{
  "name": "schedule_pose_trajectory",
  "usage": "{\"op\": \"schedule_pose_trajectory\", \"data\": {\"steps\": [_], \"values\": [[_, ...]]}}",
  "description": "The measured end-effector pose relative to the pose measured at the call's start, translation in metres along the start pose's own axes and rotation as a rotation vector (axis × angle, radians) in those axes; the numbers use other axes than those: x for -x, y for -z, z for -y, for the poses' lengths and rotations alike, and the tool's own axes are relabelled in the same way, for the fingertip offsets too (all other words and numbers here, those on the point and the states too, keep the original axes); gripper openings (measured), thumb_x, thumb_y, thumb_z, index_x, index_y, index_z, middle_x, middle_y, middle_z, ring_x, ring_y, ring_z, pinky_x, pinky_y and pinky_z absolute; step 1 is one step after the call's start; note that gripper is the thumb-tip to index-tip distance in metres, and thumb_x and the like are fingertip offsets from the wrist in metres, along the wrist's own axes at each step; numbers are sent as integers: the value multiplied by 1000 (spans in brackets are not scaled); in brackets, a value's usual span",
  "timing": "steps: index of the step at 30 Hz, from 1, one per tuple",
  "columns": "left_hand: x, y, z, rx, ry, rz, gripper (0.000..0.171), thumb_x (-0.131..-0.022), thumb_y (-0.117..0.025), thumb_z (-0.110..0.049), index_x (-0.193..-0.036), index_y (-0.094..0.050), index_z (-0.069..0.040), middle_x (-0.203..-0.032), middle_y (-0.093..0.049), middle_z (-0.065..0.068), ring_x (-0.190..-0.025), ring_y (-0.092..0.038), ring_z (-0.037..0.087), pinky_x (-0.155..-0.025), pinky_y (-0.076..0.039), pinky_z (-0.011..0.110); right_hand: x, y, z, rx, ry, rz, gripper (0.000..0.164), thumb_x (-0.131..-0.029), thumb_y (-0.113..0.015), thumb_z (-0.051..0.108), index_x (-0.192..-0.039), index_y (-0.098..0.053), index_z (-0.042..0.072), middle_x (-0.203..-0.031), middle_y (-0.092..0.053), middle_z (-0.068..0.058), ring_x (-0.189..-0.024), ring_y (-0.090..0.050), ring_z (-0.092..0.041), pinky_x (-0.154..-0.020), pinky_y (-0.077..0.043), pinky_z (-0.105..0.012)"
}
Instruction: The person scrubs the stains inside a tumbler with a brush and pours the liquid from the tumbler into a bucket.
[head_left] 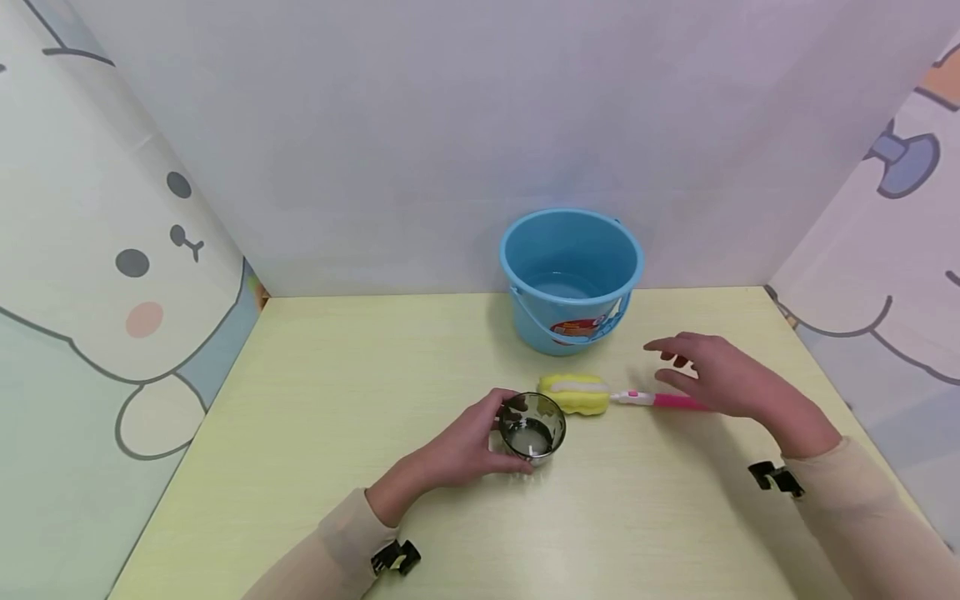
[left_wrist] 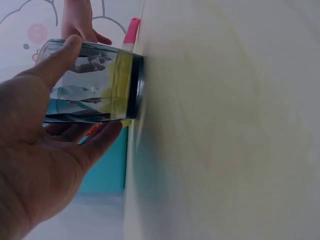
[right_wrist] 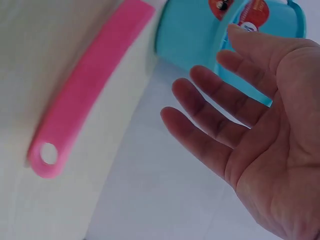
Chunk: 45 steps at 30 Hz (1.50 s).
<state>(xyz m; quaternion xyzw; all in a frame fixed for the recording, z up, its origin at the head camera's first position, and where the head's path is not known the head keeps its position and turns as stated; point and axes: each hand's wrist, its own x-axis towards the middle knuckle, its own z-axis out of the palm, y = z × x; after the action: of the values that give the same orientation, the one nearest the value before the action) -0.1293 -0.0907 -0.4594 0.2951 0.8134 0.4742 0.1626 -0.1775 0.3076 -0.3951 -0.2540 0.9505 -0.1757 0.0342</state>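
Note:
In the head view my left hand grips a dark, see-through glass cup from its left side, thumb at the near side and fingers round the far side. The left wrist view shows the same glass between thumb and fingers, its base close to the table. A bottle brush has a yellow and white sponge head, just behind the glass, and a pink handle pointing right. Over that handle hovers my right hand, fingers loosely extended and holding nothing. The right wrist view shows the handle apart from the fingers.
A light blue bucket stands behind the brush near the back wall, its carrying handle hanging down in front. Pale yellow tabletop lies under everything. Walls with cartoon prints rise at left and right.

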Motion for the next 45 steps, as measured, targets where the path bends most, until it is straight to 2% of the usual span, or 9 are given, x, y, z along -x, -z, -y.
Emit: {"op": "schedule_pose_trajectory", "data": {"steps": [6,12,16,19,22,27,30,34,45], "values": [[1,0,-1,-4,11,-1,89,-83,-94,-34,-151,-42,-12,-141,-60,1,-126,-61,21,-109,-50,35,-6,22,2,-51,-14,-64,48,-99,-79,19,-142,-64,5,-122,-70,-14,-101,-69,-26,-85,-63,-51],[1,0,-2,-3,7,-2,89,-83,-94,-33,-152,-41,-12,-141,-60,2,-126,-61,21,-110,-50,36,-15,42,6,-106,-89,-138,50,-103,-73,23,-148,-59,4,-121,-72,-15,-104,-71,-35,-86,-62,-55],[0,0,-2,-2,3,-1,89,-84,-94,-32,-151,-41,-11,-141,-60,3,-127,-61,21,-111,-49,36,-21,51,8,-141,-158,-178,53,-105,-71,28,-151,-57,6,-123,-73,-16,-109,-70,-40,-82,-61,-47],[0,0,-2,-3,4,0,89,-84,-94,-33,-151,-41,-11,-141,-60,2,-127,-61,21,-110,-49,36,-26,56,8,-166,-197,-185,55,-106,-69,32,-153,-54,8,-127,-70,-19,-108,-70,-41,-75,-59,-38],[0,0,-2,-3,8,1,88,-84,-94,-34,-151,-41,-12,-142,-60,2,-127,-61,21,-110,-49,36,-33,60,8,-198,-228,-185,56,-107,-67,34,-155,-52,10,-130,-68,-22,-104,-71,-40,-71,-59,-36],[1,0,-3,-8,12,-1,88,-84,-94,-34,-151,-41,-12,-141,-60,2,-127,-60,20,-110,-49,36,-45,68,9,-264,-259,-196,58,-108,-64,33,-159,-48,10,-134,-65,-23,-104,-73,-41,-78,-64,-41],[1,1,-3,-11,15,-2,88,-84,-94,-33,-151,-41,-13,-141,-60,1,-127,-60,20,-110,-49,37,-52,72,10,-334,-281,-203,60,-109,-63,36,-160,-46,10,-137,-62,-23,-109,-71,-41,-81,-64,-34],[1,1,-4,-10,17,-2,88,-84,-94,-33,-151,-41,-13,-141,-60,1,-127,-60,20,-110,-49,37,-62,77,10,-438,-317,-207,65,-108,-62,40,-162,-42,11,-142,-58,-23,-115,-67,-40,-77,-62,-24],[1,1,-3,-13,10,-5,88,-84,-94,-32,-151,-42,-13,-141,-60,0,-127,-60,20,-109,-50,36,-93,88,6,-554,-383,-173,69,-110,-58,44,-164,-36,7,-151,-51,-25,-123,-64,-44,-84,-62,-28]]}}
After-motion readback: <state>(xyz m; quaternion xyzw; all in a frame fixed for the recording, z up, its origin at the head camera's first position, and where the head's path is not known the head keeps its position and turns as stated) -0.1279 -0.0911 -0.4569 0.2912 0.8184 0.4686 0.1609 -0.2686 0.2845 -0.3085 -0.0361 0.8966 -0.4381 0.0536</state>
